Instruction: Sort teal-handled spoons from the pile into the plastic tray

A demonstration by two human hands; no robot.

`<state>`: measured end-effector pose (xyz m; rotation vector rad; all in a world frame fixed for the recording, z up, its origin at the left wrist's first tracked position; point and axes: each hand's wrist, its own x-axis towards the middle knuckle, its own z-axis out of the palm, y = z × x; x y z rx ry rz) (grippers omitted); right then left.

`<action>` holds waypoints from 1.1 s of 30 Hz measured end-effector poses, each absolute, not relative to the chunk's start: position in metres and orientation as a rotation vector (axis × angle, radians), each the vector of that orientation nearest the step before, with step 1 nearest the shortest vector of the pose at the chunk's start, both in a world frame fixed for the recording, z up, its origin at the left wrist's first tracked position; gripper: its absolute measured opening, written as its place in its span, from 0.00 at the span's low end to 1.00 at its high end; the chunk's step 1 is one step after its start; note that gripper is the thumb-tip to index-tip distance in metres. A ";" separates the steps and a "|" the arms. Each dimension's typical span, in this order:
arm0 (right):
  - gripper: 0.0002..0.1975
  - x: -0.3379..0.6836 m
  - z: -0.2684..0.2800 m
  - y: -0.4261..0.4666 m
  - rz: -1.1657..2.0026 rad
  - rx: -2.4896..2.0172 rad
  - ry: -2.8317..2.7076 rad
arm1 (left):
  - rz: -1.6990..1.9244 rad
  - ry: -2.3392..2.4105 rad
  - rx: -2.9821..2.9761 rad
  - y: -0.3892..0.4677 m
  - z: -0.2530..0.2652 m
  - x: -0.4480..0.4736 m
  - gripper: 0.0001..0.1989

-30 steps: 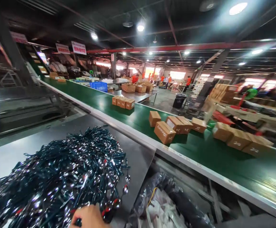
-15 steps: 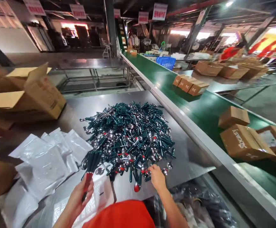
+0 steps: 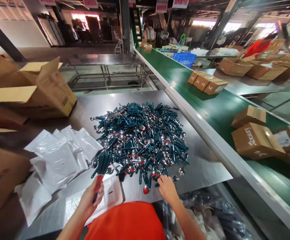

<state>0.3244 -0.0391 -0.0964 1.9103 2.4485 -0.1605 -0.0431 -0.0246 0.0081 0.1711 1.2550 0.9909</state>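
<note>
A large heap of spoons (image 3: 140, 133) with dark green handles and shiny metal bowls lies on the steel table. My left hand (image 3: 91, 196) is closed around a bundle of spoons (image 3: 104, 163), handles pointing up and away, the bowls reflecting red near my fingers. At the near right edge of the heap is my right hand (image 3: 167, 188), its fingers curled together by a green handle; whatever is between the fingertips is hidden. Below the bundle sits a white tray-like piece (image 3: 112, 191), partly covered by my left hand.
White plastic packets (image 3: 60, 160) are stacked left of the heap. Open cardboard boxes (image 3: 55, 90) stand at the far left. A green conveyor belt (image 3: 210, 116) with brown cartons (image 3: 253, 140) runs along the right. Clear plastic (image 3: 217, 213) lies below the table edge. A person in red (image 3: 257, 46) is far right.
The view has tilted down and turned slightly left. My left hand still grips the bundle, while my right hand stays at the heap's near edge with its fingers lowered slightly.
</note>
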 end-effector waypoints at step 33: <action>0.22 0.182 0.049 0.021 -2.640 2.798 1.886 | 1.191 1.385 0.470 -0.001 0.023 0.015 0.31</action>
